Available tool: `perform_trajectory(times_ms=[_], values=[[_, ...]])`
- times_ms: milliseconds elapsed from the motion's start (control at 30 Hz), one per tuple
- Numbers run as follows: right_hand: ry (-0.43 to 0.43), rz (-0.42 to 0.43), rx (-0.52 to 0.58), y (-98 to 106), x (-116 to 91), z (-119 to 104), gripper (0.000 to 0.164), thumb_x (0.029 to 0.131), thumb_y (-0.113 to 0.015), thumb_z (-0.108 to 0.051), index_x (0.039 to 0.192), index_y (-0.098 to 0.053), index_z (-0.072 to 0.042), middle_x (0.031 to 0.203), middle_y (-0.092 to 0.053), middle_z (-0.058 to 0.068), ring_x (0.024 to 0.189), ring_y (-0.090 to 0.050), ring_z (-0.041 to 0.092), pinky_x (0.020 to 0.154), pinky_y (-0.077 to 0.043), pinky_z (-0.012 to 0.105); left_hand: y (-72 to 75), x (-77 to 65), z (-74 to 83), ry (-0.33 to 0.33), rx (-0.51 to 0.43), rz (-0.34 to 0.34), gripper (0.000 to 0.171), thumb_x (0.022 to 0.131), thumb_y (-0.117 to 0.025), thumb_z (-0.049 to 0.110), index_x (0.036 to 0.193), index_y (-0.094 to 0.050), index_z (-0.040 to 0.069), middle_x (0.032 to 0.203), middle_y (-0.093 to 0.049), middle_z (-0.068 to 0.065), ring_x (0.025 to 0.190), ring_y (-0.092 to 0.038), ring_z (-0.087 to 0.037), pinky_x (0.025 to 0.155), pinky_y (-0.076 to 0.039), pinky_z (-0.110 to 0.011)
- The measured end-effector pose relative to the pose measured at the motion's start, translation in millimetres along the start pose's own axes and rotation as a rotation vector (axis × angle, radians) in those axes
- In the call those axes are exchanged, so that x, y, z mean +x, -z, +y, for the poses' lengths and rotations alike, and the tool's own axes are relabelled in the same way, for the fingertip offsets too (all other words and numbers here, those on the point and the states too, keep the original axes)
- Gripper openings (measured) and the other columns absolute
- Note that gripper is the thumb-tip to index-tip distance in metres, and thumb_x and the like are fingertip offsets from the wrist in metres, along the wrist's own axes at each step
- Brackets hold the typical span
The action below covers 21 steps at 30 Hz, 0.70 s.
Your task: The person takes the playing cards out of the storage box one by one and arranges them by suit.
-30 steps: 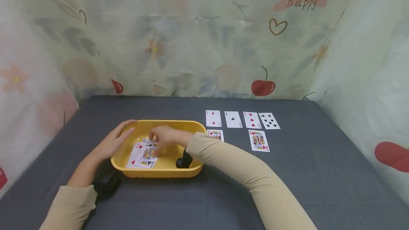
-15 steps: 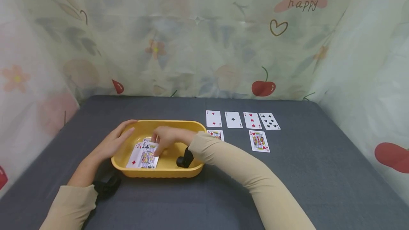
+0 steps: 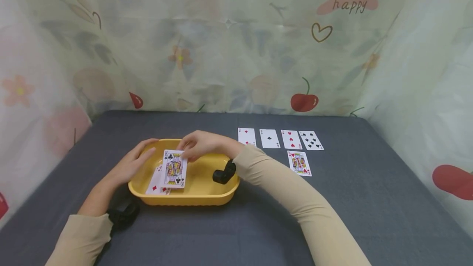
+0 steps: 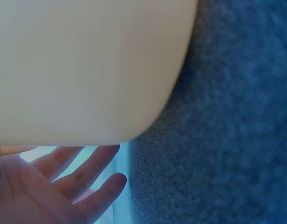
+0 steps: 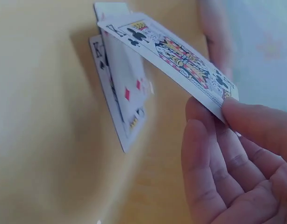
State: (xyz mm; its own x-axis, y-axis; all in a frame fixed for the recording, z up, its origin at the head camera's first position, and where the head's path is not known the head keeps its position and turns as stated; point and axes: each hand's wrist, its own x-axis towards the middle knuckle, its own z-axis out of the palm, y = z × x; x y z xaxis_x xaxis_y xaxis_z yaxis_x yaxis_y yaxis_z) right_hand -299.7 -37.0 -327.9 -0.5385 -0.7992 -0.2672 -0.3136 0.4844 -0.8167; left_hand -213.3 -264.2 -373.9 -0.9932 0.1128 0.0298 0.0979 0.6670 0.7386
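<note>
My right hand point(image 3: 203, 143) pinches a king of clubs point(image 3: 174, 169) at its right edge, raised over a yellow plastic tray point(image 3: 188, 200). In the right wrist view the thumb lies on the face of that card and the fingers are beneath. Below it in the tray lie a diamond card point(image 5: 125, 70) and a king of spades point(image 5: 100, 60), overlapping. My left hand point(image 3: 129, 163) rests at the tray's left rim with fingers extended. The left wrist view shows its spread fingers partly hidden behind the tray wall point(image 4: 87, 70).
Face-up cards lie right of the tray: a two of diamonds point(image 3: 246, 135), an ace of clubs point(image 3: 270, 138), a three of hearts point(image 3: 291, 139) and a spade card point(image 3: 311, 140). A king of hearts point(image 3: 299, 163) lies below them. A patterned curtain point(image 3: 229, 52) closes the table's back.
My right hand has taken hold of the king of clubs and lifted it off the cards in the tray. The right sleeve now covers the lower left table card. The left hand stayed put.
</note>
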Motion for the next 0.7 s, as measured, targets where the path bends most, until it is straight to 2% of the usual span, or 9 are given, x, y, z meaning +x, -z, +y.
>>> perform_trajectory(times_ms=[100,300,533,700], values=[[0.001,0.032,0.029,6,-7,0,0.026,0.089,-0.061,-0.011,0.114,-0.062,-0.005,0.107,-0.068,0.012,0.092,-0.067,0.021,0.085,-0.054,0.033,-0.4,0.1,0.3,0.008,-0.005,-0.001,0.058,0.1,-0.033,0.043,0.145,-0.025,0.008,0.145,-0.031,-0.024,0.129,-0.033,-0.042,0.106,-0.024,-0.063],[0.007,0.07,0.102,17,-19,2,0.03,0.09,-0.059,-0.008,0.12,-0.06,-0.002,0.114,-0.066,0.017,0.094,-0.067,0.022,0.089,-0.052,0.036,-0.7,-0.3,0.3,0.004,-0.005,0.006,0.058,0.1,-0.033,0.043,0.145,-0.026,0.008,0.145,-0.031,-0.024,0.13,-0.033,-0.041,0.107,-0.022,-0.062],[0.027,0.101,0.147,30,-38,5,0.03,0.091,-0.059,-0.009,0.12,-0.061,-0.003,0.112,-0.067,0.017,0.106,-0.062,0.035,0.089,-0.052,0.036,-0.8,0.1,0.1,0.006,0.0,0.008,0.059,0.1,-0.033,0.045,0.145,-0.026,0.008,0.145,-0.031,-0.024,0.129,-0.034,-0.041,0.107,-0.023,-0.063],[0.035,0.132,0.155,38,-52,8,0.031,0.091,-0.059,-0.01,0.121,-0.061,-0.003,0.111,-0.067,0.018,0.106,-0.062,0.036,0.089,-0.052,0.037,-1.1,-0.1,0.9,0.008,-0.002,0.009,0.059,0.099,-0.033,0.045,0.145,-0.026,0.008,0.145,-0.031,-0.024,0.128,-0.034,-0.041,0.106,-0.024,-0.062]])
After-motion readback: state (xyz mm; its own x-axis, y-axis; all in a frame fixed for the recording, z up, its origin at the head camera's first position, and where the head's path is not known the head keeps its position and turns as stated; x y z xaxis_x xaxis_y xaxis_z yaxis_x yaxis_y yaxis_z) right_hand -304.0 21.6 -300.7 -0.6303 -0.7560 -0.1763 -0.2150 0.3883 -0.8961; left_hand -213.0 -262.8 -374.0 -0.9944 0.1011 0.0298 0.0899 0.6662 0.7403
